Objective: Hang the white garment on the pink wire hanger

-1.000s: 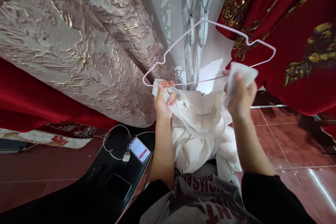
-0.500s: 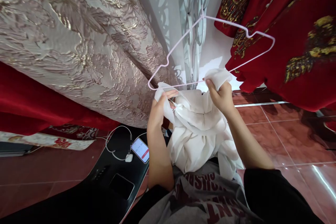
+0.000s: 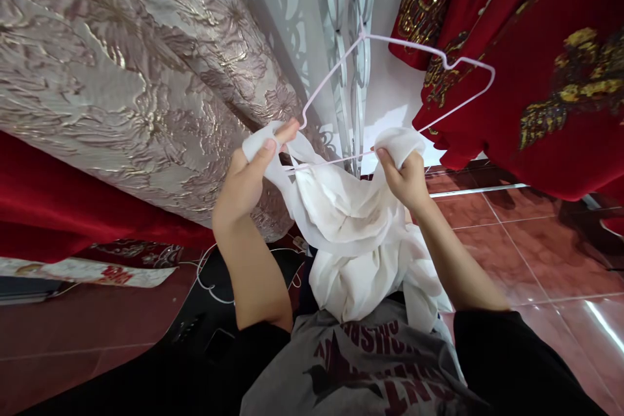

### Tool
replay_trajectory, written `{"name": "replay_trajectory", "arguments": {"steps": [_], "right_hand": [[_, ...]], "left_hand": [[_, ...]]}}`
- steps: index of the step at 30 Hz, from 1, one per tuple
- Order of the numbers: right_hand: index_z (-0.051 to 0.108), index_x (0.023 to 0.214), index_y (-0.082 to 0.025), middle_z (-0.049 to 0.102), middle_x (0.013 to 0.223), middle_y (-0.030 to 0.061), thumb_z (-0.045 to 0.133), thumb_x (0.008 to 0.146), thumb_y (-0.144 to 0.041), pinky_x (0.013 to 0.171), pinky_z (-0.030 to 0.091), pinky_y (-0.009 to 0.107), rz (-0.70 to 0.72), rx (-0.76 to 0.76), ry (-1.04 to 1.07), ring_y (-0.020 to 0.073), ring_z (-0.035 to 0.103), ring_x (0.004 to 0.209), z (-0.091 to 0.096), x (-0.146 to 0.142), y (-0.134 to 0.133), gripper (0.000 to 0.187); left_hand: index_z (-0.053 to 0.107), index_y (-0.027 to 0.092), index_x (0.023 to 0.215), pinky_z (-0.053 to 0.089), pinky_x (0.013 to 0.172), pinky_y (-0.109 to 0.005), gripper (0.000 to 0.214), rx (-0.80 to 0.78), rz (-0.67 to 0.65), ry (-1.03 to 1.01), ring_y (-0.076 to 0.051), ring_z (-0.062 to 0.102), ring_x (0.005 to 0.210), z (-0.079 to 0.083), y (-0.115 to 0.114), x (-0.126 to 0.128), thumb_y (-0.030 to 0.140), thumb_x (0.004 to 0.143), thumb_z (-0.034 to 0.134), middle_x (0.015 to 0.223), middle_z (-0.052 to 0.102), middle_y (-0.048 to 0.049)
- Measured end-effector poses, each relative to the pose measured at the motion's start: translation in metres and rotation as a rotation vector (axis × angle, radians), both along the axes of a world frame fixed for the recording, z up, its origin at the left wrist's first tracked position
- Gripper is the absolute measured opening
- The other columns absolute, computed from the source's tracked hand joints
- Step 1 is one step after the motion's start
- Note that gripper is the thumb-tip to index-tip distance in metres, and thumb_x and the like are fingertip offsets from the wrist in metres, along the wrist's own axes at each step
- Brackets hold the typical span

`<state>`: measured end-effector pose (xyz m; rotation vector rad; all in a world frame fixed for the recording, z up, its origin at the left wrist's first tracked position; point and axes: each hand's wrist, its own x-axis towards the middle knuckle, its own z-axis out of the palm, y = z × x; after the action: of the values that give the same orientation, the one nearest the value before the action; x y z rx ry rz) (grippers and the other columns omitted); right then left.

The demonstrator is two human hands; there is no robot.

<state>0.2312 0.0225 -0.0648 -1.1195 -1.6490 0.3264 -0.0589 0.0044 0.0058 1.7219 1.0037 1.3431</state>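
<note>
A thin white garment [image 3: 351,234] is bunched over my lap, its upper edge stretched between my hands. My left hand [image 3: 248,172] pinches one side of it near the left end of a pale pink hanger [image 3: 429,49]. My right hand [image 3: 404,175] grips the other side, close to the hanger's bottom bar. The hanger hangs in front of me by its hook, and its left end is hidden behind the cloth and my left fingers. Its bottom bar passes across the garment's top edge; the right end sticks out bare.
White scrolled metalwork [image 3: 358,78] stands behind the hanger. To the left hangs shiny floral fabric [image 3: 160,78]; to the right, red garments [image 3: 492,110] with gold trim. A black seat [image 3: 195,338] with a white cable [image 3: 207,286] is at lower left, above red floor tiles [image 3: 487,253].
My left hand has moved up and to the left, pulling the garment's edge wider and over the hanger's left end. My right hand stays nearly in place. My left arm now covers the lit phone.
</note>
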Motion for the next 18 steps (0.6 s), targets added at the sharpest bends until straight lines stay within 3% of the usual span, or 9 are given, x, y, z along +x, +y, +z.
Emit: {"name": "replay_trajectory", "arguments": {"steps": [3,7,11,14,16,18], "right_hand": [[0.065,0.083,-0.017,0.064,0.073,0.0042,0.051,0.099,-0.042,0.07,0.045,0.033,-0.001,-0.006,0.003,0.0159,0.059,0.071,0.0,0.002,0.0,0.033],[0.063,0.08,-0.018,0.061,0.069,0.0031,0.051,0.099,-0.045,0.067,0.044,0.032,-0.004,-0.002,0.012,0.0149,0.056,0.067,-0.002,0.002,0.0,0.035],[0.061,0.078,-0.019,0.059,0.068,0.0026,0.049,0.099,-0.044,0.067,0.044,0.032,0.007,0.006,0.027,0.0146,0.055,0.066,-0.001,-0.002,0.001,0.035],[0.06,0.079,-0.019,0.06,0.069,0.0027,0.049,0.099,-0.043,0.069,0.045,0.032,0.016,0.016,0.033,0.0148,0.056,0.068,0.0,-0.004,0.0,0.033],[0.059,0.078,-0.019,0.06,0.07,0.0027,0.049,0.099,-0.043,0.07,0.045,0.032,0.029,0.015,0.041,0.0146,0.056,0.068,-0.001,-0.005,-0.001,0.033],[0.056,0.075,-0.02,0.059,0.069,0.0024,0.049,0.099,-0.045,0.069,0.045,0.032,0.04,0.001,0.054,0.0139,0.055,0.067,-0.002,-0.006,-0.003,0.035]], "left_hand": [[0.076,0.027,0.126,0.026,0.13,-0.052,0.037,-0.084,-0.104,0.082,-0.032,0.041,0.152,0.005,-0.008,-0.015,0.047,0.101,0.056,0.152,0.058,-0.0019],[0.083,0.026,0.114,0.019,0.132,-0.053,0.043,-0.21,-0.208,0.023,-0.037,0.027,0.158,-0.008,-0.016,-0.039,0.054,0.097,0.055,0.163,0.043,0.002],[0.086,0.025,0.105,0.018,0.132,-0.05,0.044,-0.192,-0.219,-0.008,-0.038,0.021,0.16,-0.013,-0.012,-0.036,0.057,0.095,0.057,0.167,0.036,0.0038],[0.083,0.026,0.113,0.021,0.132,-0.049,0.039,-0.131,-0.186,0.028,-0.036,0.028,0.158,-0.003,-0.003,-0.017,0.053,0.095,0.06,0.165,0.041,0.0022],[0.077,0.025,0.126,0.032,0.127,-0.052,0.038,-0.071,-0.137,0.049,-0.035,0.046,0.148,0.004,0.005,-0.001,0.044,0.099,0.058,0.158,0.052,-0.0026],[0.077,0.017,0.125,0.048,0.112,-0.051,0.038,-0.008,-0.017,0.045,-0.033,0.066,0.124,0.009,0.017,0.014,0.035,0.101,0.053,0.137,0.07,-0.0107]]}}
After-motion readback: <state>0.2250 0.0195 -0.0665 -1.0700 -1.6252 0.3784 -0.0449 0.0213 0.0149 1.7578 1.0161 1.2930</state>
